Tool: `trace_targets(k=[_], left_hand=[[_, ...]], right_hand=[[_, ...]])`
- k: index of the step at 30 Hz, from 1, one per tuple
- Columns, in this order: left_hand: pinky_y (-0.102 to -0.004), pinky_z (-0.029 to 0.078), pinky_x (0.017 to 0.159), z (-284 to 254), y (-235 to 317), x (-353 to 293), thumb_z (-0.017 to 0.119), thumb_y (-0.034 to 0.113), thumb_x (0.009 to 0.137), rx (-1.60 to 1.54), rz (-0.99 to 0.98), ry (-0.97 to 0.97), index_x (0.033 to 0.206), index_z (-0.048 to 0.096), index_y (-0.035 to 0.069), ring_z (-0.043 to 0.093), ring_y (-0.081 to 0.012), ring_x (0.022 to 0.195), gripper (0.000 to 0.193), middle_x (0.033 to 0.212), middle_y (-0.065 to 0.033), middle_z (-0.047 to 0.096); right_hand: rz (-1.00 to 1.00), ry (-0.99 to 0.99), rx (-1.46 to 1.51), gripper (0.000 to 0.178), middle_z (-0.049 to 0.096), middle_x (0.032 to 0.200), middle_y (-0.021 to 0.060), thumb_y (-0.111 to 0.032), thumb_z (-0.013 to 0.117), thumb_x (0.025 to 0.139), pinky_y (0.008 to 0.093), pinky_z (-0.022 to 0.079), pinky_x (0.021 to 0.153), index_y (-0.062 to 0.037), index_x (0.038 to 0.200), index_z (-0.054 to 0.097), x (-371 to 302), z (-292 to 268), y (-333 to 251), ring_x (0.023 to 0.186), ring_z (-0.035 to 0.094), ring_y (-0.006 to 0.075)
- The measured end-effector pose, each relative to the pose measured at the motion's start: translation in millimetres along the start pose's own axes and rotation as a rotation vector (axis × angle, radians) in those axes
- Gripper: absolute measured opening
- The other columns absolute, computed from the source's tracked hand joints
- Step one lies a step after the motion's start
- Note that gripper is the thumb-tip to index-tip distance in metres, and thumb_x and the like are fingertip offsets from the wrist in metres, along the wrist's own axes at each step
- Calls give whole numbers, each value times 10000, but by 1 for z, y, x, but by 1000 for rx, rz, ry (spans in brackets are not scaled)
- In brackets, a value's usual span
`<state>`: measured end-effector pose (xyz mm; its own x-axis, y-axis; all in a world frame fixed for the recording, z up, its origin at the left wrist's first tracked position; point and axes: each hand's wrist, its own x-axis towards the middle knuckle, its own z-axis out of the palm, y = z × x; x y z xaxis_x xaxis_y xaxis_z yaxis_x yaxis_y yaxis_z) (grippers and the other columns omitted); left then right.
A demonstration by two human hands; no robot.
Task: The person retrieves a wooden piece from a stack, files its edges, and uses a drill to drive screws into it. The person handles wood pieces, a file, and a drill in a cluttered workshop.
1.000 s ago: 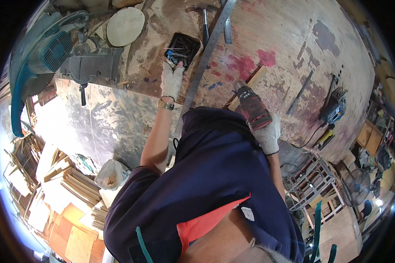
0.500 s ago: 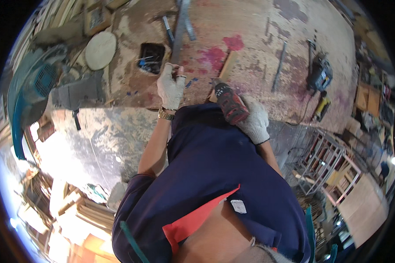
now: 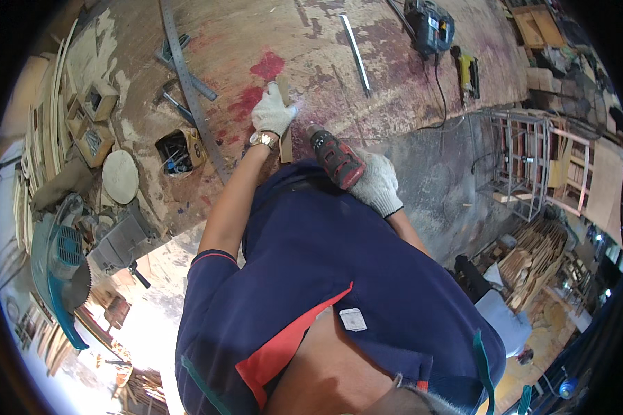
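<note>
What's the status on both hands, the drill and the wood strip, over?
Right hand gripping drill. Left hand at wood strip, grip unclear. Long metal straightedge left of strip, apart from it.

The stained workbench (image 3: 304, 59) bears a wood strip (image 3: 286, 146), metal bar (image 3: 179, 66), box (image 3: 196, 146) and blue power tool (image 3: 429, 29).

Strong light comes from the near left, burning the floor (image 3: 160, 304) there to blank white. The bench (image 3: 242, 38) is more evenly lit, though a strip (image 3: 355, 55) on its far part glints. The shirt (image 3: 311, 228) is dark, with soft shadowed folds; the drill (image 3: 338, 158) is fairly sharp. Small lights (image 3: 599, 237) flare at right. Straight edges bow toward the black rim, where detail softens.
</note>
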<state>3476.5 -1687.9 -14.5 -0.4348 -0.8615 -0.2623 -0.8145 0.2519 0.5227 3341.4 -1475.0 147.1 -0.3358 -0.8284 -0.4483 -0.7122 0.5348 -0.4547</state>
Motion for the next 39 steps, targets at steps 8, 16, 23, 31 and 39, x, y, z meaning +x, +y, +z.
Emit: trace_targets(k=[8,16,23,31,39], left_hand=[[-515,548,798,-40,5,-24,742,277,796,-174,-81,45,1277,499,51,692,-430,930,584,992,-224,713],[-347,556,773,-91,13,-91,792,106,827,-405,156,243,1261,522,26,697,-220,890,518,981,-119,691],[-312,554,781,-91,13,-105,777,27,818,-531,265,308,1216,560,42,703,-189,886,453,976,-101,696],[-382,542,863,-88,11,-104,766,7,742,-507,286,346,1171,585,84,688,-294,983,472,1026,-119,661],[-400,542,806,-90,12,-104,775,41,748,-511,262,343,1170,583,94,678,-300,953,467,1023,-120,664]], right_hand=[[88,-39,-19,471,720,942,214,-458,742,786,519,537,815,-117,1104,676,-13,1,15,941,694,418],[50,-80,-17,490,725,964,213,-473,725,797,513,539,830,-139,1152,683,-12,-1,15,949,694,416],[-9,-24,-20,477,731,961,198,-453,720,802,499,544,829,-166,1181,693,-10,3,15,945,701,398],[-1,-24,-73,550,743,955,177,-442,770,763,483,547,791,-142,1217,694,-1,18,32,906,709,374],[-46,17,-21,485,734,891,178,-448,752,790,479,536,750,-123,1148,718,-1,19,33,841,700,383]])
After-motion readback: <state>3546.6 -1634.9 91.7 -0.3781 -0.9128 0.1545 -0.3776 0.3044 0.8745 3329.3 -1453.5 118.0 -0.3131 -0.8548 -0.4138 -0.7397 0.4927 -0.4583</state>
